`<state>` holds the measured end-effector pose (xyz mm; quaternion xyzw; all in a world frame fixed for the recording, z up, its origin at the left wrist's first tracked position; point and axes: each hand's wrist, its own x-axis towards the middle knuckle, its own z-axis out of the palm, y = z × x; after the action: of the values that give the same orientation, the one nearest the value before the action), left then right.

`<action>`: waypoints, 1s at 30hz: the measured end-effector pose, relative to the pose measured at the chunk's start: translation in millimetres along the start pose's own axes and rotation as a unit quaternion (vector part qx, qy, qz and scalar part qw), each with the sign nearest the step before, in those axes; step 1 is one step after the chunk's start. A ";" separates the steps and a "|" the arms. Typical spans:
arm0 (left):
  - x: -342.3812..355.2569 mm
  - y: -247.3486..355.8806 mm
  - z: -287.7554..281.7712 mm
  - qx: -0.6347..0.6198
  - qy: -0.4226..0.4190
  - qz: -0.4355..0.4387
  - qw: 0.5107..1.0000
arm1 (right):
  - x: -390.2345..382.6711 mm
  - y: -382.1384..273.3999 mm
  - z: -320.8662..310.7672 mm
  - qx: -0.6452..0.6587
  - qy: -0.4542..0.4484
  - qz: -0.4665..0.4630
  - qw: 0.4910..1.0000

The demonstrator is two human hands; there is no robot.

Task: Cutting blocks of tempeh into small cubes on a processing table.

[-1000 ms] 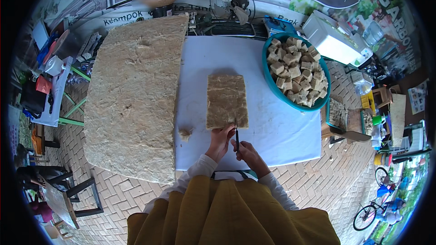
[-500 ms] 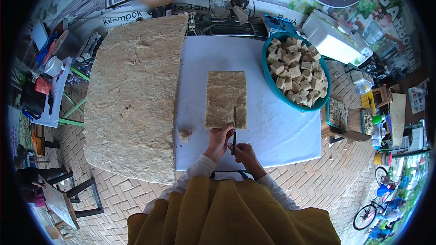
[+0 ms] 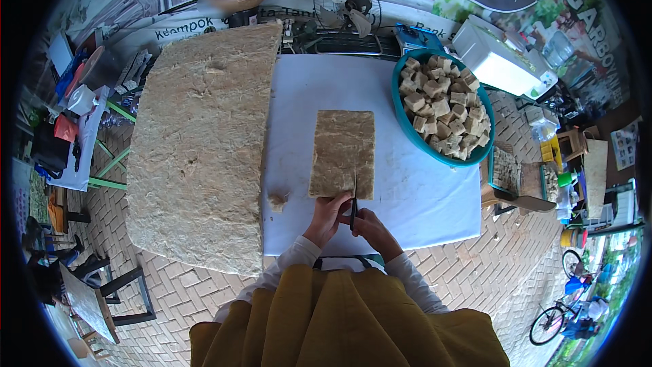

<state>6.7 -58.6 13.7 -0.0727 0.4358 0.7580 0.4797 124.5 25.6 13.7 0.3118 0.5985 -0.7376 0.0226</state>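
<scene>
A rectangular tan fibrous slab (image 3: 339, 146) lies on the white-clothed table (image 3: 421, 200). My left hand (image 3: 327, 216) grips its near edge, thumb beside a narrow blade set in the slab near its right side. In my right hand (image 3: 369, 230), just below, is the black handle (image 3: 353, 212) of this cutting tool; whether knife or scissors I cannot tell. A small tuft of fibre (image 3: 277, 200) sits to the left of my hands.
A large fibrous sheet (image 3: 193, 143) covers the left side. A teal basin (image 3: 401, 105) heaped with several cubes stands back right. A fan (image 3: 346, 3) is behind. A person (image 3: 51, 275) is by a wooden table (image 3: 85, 299) at far left; bicycles (image 3: 547, 326) are at far right.
Compared with half a second ago, the slab has shifted slightly right and toward me, tilting a little. My hands and the tool have moved slightly with it.
</scene>
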 end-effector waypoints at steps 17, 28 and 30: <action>-1.9 1.1 0.1 0.022 -0.017 0.034 0.999 | 6.4 1.8 7.9 -0.065 0.093 0.085 0.990; -6.6 -1.1 0.8 0.009 -0.053 0.033 0.998 | -4.3 -26.2 6.9 0.042 0.012 -0.009 0.999; -7.1 1.0 2.0 0.010 -0.052 0.035 0.998 | -0.9 -22.3 10.2 0.009 0.060 0.022 0.998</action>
<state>10.3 -62.1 19.2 -0.0132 0.4207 0.7726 0.4753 111.8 22.4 34.4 0.3685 0.5850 -0.7225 -0.0002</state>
